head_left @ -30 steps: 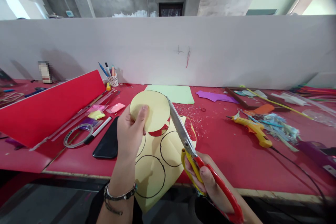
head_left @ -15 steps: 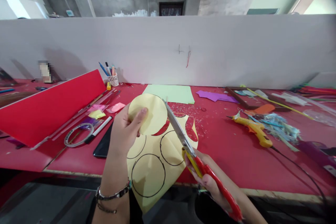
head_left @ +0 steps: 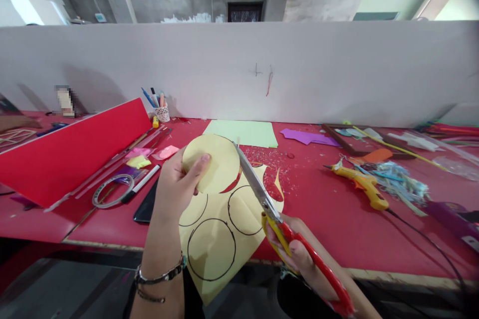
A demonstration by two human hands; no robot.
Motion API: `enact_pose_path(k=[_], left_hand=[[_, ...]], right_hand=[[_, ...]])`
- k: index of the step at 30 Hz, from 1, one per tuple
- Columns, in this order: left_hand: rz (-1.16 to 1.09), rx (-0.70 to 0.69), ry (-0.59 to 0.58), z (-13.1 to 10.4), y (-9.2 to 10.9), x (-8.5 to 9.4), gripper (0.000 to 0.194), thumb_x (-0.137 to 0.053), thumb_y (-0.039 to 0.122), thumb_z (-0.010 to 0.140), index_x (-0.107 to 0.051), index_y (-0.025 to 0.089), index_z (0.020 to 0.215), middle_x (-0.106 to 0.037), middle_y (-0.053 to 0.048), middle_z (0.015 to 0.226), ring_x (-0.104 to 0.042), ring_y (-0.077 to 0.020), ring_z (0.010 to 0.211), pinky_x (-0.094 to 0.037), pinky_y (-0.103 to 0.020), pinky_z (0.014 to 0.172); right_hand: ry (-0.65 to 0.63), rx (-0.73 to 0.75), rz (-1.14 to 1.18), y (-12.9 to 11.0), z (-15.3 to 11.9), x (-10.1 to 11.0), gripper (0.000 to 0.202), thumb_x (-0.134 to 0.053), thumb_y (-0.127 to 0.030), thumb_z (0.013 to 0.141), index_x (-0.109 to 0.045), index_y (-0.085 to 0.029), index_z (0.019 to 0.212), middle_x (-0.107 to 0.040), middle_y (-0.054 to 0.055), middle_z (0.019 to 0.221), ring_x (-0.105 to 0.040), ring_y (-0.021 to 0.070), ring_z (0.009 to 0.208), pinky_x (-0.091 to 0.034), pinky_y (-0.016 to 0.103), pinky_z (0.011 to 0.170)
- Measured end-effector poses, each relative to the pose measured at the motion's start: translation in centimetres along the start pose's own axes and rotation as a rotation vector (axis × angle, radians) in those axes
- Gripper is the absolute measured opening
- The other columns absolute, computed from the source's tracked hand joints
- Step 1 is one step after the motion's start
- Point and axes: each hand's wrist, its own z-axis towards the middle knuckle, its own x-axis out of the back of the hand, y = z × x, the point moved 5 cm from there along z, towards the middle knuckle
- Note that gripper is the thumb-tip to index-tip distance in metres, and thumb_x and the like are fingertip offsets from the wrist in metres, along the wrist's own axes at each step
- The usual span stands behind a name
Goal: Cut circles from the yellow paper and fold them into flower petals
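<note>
Between the thumb and fingers of my left hand (head_left: 179, 179) is a pale yellow paper circle (head_left: 219, 164), held up above the table. My right hand (head_left: 299, 254) grips a pair of scissors (head_left: 258, 184) with red and yellow handles. The blade tips touch or nearly touch the circle's upper right edge, and the blades look closed together. Under both hands lies a yellow paper sheet (head_left: 211, 249) with black circles drawn on it and cut-out gaps at its far side. It hangs over the table's front edge.
On the red table (head_left: 322, 219) a yellow glue gun (head_left: 359, 182) lies right, beside tangled yarn (head_left: 400, 179). Left are a tape roll (head_left: 112, 192), a marker (head_left: 140, 184), a dark phone (head_left: 145, 204) and a red board (head_left: 82, 149). Green paper (head_left: 243, 132) lies behind.
The scissor handles have shifted slightly right and down in my right hand. The paper circle is turned a little more face-on. My left hand has hardly moved.
</note>
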Motion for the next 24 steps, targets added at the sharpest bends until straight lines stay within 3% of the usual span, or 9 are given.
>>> enact_pose_path(k=[10,18,24], left_hand=[[0.046,0.014,-0.005,-0.12,0.43,-0.04,0.022,-0.063,0.040,0.075,-0.062,0.019,0.072,-0.050,0.006,0.049,-0.039,-0.0054,0.036,-0.033,-0.015,0.032],[0.049,0.046,-0.026,-0.14,0.42,-0.12,0.021,-0.062,0.041,0.074,-0.061,0.020,0.074,-0.051,0.005,0.051,-0.041,-0.0062,0.038,-0.033,-0.015,0.032],[0.034,0.109,-0.086,-0.20,-0.31,0.02,0.023,-0.064,0.043,0.073,-0.062,0.020,0.075,-0.054,0.004,0.053,-0.049,-0.0093,0.042,-0.038,-0.018,0.036]], right_hand=[[0.007,-0.044,-0.058,-0.24,0.20,-0.03,0.049,-0.032,-0.067,0.085,-0.041,-0.020,0.073,-0.035,-0.002,0.066,-0.032,0.0106,0.053,-0.029,0.022,0.043],[0.019,0.029,-0.239,-1.09,0.21,0.76,0.054,-0.030,-0.069,0.084,-0.048,-0.019,0.079,-0.048,0.003,0.071,-0.043,0.0152,0.060,-0.039,0.024,0.049],[-0.046,0.035,-0.173,-0.81,0.34,0.60,0.055,-0.034,-0.072,0.081,-0.049,-0.019,0.088,-0.053,0.003,0.078,-0.047,0.0171,0.065,-0.042,0.027,0.057]])
